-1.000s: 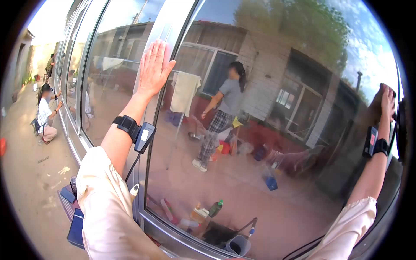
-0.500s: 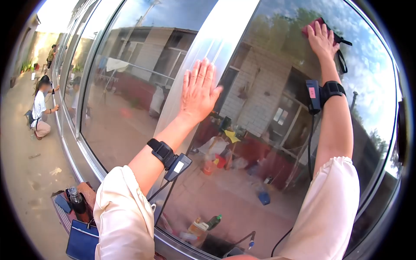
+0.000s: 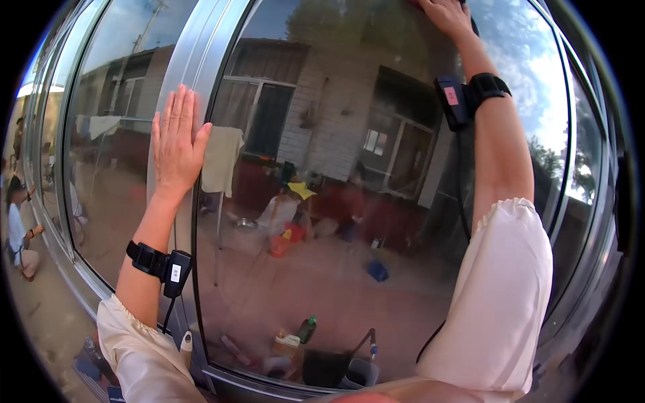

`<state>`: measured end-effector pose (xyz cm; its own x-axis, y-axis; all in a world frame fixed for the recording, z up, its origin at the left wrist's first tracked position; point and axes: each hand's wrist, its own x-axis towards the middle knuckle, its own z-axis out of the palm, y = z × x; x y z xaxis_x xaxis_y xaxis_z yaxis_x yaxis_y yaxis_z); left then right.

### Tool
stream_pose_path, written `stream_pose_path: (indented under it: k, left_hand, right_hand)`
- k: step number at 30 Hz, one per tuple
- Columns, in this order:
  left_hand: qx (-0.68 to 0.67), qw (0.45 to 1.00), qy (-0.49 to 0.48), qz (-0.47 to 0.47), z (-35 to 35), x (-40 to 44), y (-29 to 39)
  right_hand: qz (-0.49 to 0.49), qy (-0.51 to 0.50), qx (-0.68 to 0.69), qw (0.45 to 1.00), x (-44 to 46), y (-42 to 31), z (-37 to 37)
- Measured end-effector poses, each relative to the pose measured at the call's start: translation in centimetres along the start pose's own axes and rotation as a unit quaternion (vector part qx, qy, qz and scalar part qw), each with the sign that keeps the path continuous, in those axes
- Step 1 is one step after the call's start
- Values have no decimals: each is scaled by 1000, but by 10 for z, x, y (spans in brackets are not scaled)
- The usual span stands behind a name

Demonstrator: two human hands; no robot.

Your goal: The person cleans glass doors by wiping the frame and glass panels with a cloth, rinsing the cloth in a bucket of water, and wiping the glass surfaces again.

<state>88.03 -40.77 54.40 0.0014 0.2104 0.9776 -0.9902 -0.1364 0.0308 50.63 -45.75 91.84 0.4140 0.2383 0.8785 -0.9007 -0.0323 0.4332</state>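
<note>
My left hand [image 3: 176, 144] lies flat on the silver window frame [image 3: 201, 50], fingers up and thumb apart, with nothing in it. At the top edge of the view, my right hand [image 3: 449, 15] presses a dark red cloth against the large glass pane [image 3: 269, 269]; its fingertips and most of the cloth are cut off. Both wrists wear a black strap with a small black box, the left box [image 3: 176, 273] and the right box [image 3: 453, 101], each with a cable.
A person [image 3: 20, 228] crouches by the windows at far left. Dark items [image 3: 91, 366] lie low at left. In the glass show a yard with a hanging towel [image 3: 220, 161], a green bottle [image 3: 307, 329], a bucket [image 3: 359, 373] and a blue object [image 3: 377, 271].
The view has swung. My right hand has moved from the pane's right edge up and across to the upper glass with the cloth. My left hand stays flat on the frame.
</note>
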Motion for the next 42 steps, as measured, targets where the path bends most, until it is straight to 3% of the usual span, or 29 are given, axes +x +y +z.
stream_pose_path:
  k: [2, 3, 4, 5, 6, 7, 8, 10, 11, 13, 15, 17, 19, 21, 22, 23, 25, 26, 27, 29, 35, 40, 42]
  left_hand:
    - [-3, 1000, 6, 7, 1, -1, -2]
    - [-1, 1000, 10, 5, 0, 0, -1]
    - [-4, 1000, 10, 4, 0, 0, 0]
    - [-7, 1000, 9, 5, 0, 0, 0]
    - [-9, 1000, 10, 6, 1, 0, -1]
    - [-2, 1000, 10, 5, 2, 2, 0]
    - [-9, 1000, 13, 13, 2, 3, 0]
    - [-12, 1000, 11, 18, 0, 1, -2]
    - [-20, 999, 18, 27, 1, 2, -5]
    - [-23, 999, 16, 22, 0, 1, -4]
    - [-36, 999, 15, 11, 1, 0, -2]
    - [-41, 999, 7, 1, 0, -2, 0]
    - [-43, 999, 7, -2, 1, -3, 0]
    - [-54, 999, 8, -5, 1, -4, 0]
    - [-53, 999, 5, -6, -1, -3, 0]
    - [-55, 998, 2, -7, -2, -3, 2]
    - [-69, 998, 1, -15, -4, -4, 2]
    - [-74, 997, 0, -15, -4, -5, 1]
    - [-80, 997, 0, -14, -4, -5, 1]
    - [-77, 997, -4, -18, -7, -4, 1]
    - [-93, 995, -12, -22, -11, -4, 2]
    - [-101, 995, -5, -20, -9, -5, 3]
    - [-98, 995, -7, -26, -10, -3, 3]
  right_hand:
    - [-15, 35, -182, 983, -19, 148, 33]
    - [40, -6, -103, 994, -42, 190, 20]
    - [-23, 14, -165, 986, -62, 270, 30]
    - [16, -30, -190, 981, -91, 315, 18]
    - [38, -177, -445, 877, -116, 319, -14]
    - [45, -133, -320, 937, -145, 387, -6]
    - [41, -77, -267, 960, -176, 438, 0]
    - [59, -94, -304, 946, -222, 498, -2]
    - [0, -32, -334, 942, -243, 553, 11]
    - [83, 0, -154, 985, -254, 589, 22]
    - [330, -72, 45, 940, -227, 510, -7]
    - [430, -63, -108, 894, -194, 495, 18]
    - [365, -38, -104, 924, -135, 449, 41]
    - [285, -91, -87, 950, -62, 342, 40]
    - [305, -53, -85, 947, -26, 286, 50]
    - [180, -45, -107, 977, 16, 270, 81]
    - [241, -50, -41, 968, 50, 90, 41]
    - [194, -28, -42, 980, 82, 66, 68]
    - [210, -41, -24, 977, 75, -16, 30]
    - [142, -26, -5, 989, 86, -93, 21]
    - [-47, 18, 8, 999, 89, -201, 37]
    - [-204, 91, 85, 971, -36, -258, -15]
    - [-275, 31, 134, 951, -104, -278, -55]
